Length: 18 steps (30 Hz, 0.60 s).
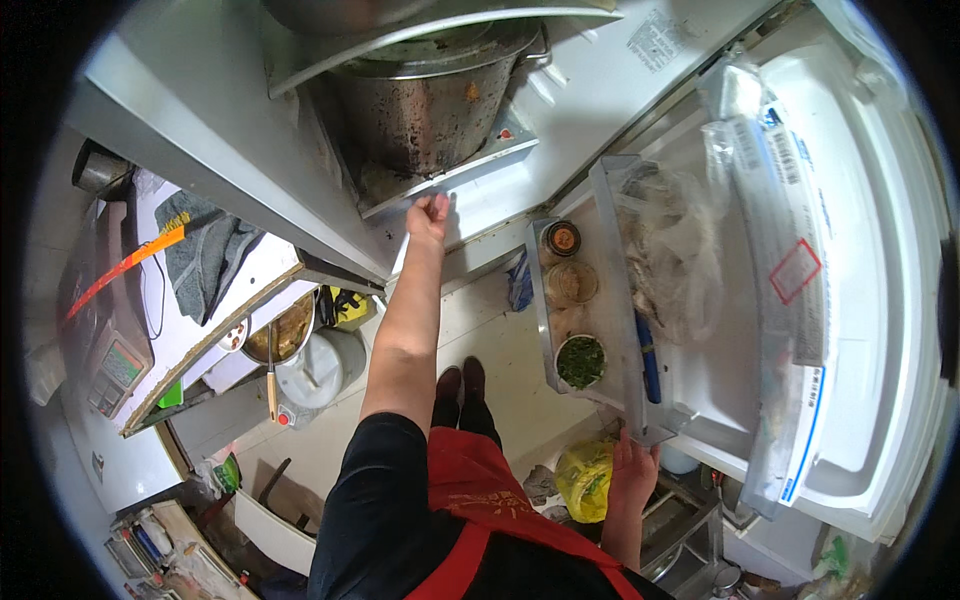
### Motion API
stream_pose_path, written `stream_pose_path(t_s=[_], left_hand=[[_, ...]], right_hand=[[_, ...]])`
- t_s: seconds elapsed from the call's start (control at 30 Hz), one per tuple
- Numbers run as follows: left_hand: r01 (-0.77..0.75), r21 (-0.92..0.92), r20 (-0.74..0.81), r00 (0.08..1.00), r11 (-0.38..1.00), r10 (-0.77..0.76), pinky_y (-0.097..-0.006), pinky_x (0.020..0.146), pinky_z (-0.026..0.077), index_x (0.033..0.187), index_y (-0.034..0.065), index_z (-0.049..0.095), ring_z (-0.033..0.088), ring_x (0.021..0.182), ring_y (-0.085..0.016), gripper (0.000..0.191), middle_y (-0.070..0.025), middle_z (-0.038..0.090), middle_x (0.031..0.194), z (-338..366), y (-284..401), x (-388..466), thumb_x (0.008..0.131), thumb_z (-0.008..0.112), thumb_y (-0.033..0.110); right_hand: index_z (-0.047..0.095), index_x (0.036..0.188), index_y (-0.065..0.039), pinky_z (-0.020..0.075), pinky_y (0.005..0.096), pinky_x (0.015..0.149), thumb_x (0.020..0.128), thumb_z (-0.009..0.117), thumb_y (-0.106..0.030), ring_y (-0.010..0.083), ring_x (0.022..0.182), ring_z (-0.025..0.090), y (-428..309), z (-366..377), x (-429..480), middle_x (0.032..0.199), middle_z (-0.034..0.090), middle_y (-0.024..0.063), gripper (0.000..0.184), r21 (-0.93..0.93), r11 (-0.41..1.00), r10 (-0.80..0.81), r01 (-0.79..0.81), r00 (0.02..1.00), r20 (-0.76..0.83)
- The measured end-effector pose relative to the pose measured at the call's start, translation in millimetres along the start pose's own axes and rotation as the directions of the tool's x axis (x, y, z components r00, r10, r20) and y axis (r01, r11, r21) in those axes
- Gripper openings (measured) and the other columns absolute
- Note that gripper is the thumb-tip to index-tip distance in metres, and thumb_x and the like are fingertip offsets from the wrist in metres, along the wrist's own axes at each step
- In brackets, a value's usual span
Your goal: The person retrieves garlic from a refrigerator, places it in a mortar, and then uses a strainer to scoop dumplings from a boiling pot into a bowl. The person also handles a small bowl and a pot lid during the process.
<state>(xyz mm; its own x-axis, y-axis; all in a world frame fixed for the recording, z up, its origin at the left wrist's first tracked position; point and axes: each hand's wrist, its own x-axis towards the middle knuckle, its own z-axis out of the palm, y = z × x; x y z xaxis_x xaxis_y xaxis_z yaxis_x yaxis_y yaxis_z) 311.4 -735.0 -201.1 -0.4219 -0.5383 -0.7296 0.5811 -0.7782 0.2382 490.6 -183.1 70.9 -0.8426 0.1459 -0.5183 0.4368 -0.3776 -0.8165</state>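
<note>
My left hand (428, 216) reaches into an open refrigerator, its fingers curled at the lower front edge of a shelf (450, 178); whether they grip it is unclear. On that shelf stands a large stained metal pot (420, 112) with a lid. My right hand (634, 461) is at the near edge of the open refrigerator door (862, 300), its fingers against the corner of a door bin (634, 300). That bin holds clear plastic bags (675, 247) and a blue-handled item (648, 364). A lower bin has a dark-lidded jar (562, 238), a glass jar (572, 282) and a container of chopped greens (580, 361).
At left, a white table (259, 281) bears a grey cloth (199, 255), an orange-handled brush (127, 262) and a scale (116, 375). Below are a pan (289, 334) with a ladle and a white-lidded bucket (311, 371). A yellow bag (585, 480) lies by my right hand.
</note>
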Motion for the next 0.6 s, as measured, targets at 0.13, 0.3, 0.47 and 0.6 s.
stream_pose_path(t_s=[0.13, 0.3, 0.47, 0.6], left_hand=[[0.06, -0.047, 0.172, 0.984, 0.997, -0.051, -0.0528, 0.093, 0.055, 0.1, 0.0003, 0.055, 0.064, 0.102, -0.035, 0.013, -0.0145, 0.063, 0.101, 18.9, -12.4, -20.6, 0.087, 0.056, 0.002], [-0.002, -0.148, 0.191, 0.981, 0.989, 0.031, -0.0534, 0.101, 0.05, 0.106, 0.0039, 0.054, 0.061, 0.112, -0.035, 0.02, -0.0118, 0.062, 0.107, 23.3, -21.3, -42.9, 0.086, 0.057, 0.002], [0.086, -0.142, 0.028, 0.996, 0.986, -0.083, -0.0562, 0.103, 0.047, 0.128, 0.009, 0.045, 0.054, 0.126, -0.035, 0.037, -0.0167, 0.053, 0.133, 53.6, -27.9, -101.9, 0.096, 0.051, 0.027], [0.306, -0.171, 0.619, 0.773, 0.937, -0.14, -0.0748, 0.108, 0.025, 0.146, 0.0154, 0.034, 0.036, 0.14, -0.042, 0.082, -0.0146, 0.038, 0.15, 59.5, -19.5, -211.0, 0.088, 0.049, 0.072]], right_hand=[[0.038, 0.142, -0.011, 0.0479, 0.0398, 0.096, 0.089, 0.063, -0.013, 0.0301, 0.124, 0.054, 11.7, -10.3, 12.1, 0.138, 0.05, 0.0103, 0.059, -0.033, 0.995, -0.089, 0.09, 0.995, 0.039], [0.04, 0.144, -0.007, 0.0468, 0.04, 0.098, 0.093, 0.061, -0.014, 0.0296, 0.123, 0.055, 48.7, -6.3, 27.1, 0.134, 0.054, 0.0101, 0.055, -0.048, 0.977, 0.213, -0.208, 0.965, 0.153], [0.035, 0.149, -0.009, 0.0438, 0.0428, 0.102, 0.098, 0.057, -0.025, 0.0351, 0.128, 0.051, 78.1, 68.9, 20.7, 0.145, 0.046, 0.0187, 0.058, -0.209, 0.906, 0.424, -0.369, 0.787, 0.448], [0.02, 0.156, -0.016, 0.042, 0.0468, 0.106, 0.096, 0.061, -0.036, 0.0381, 0.133, 0.047, 71.8, 157.1, 32.4, 0.153, 0.035, 0.0226, 0.076, -0.074, 0.916, 0.339, -0.394, 0.664, 0.666]])
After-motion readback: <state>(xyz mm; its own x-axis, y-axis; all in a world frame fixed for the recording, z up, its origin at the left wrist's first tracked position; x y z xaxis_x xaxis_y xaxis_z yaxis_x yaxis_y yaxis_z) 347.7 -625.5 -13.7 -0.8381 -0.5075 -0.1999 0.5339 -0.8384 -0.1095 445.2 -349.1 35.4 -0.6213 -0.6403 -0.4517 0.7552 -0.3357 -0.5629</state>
